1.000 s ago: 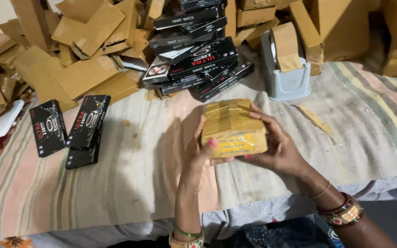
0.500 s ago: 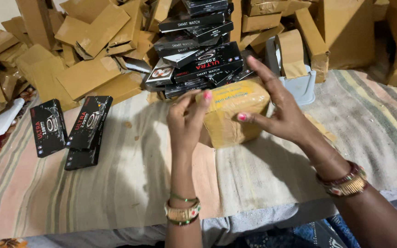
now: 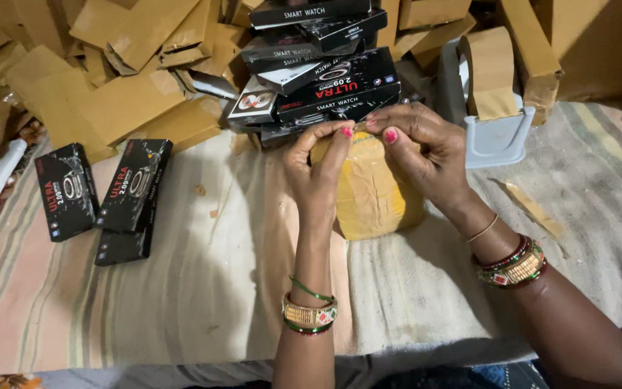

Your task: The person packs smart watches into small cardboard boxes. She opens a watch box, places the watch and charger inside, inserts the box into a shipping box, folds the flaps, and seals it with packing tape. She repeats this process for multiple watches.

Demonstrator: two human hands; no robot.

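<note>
A yellow-brown taped parcel [image 3: 372,194] stands on end on the striped cloth [image 3: 181,310] in the middle of the view. My left hand [image 3: 318,173] grips its upper left edge, fingertips pinched at the top. My right hand [image 3: 422,151] wraps over its upper right side, fingers pressing on the top edge. Both wrists wear bangles. The parcel's far face is hidden behind my hands.
A heap of black product boxes [image 3: 318,79] lies just behind the parcel. Three black boxes [image 3: 106,194] lie at the left. A grey tape dispenser [image 3: 491,94] with brown tape stands at the right. Flat brown cardboard pieces [image 3: 124,79] pile up at the back left.
The parcel went from being held flat in the air near me to standing on end on the cloth farther away. Both hands moved with it and now pinch its top.
</note>
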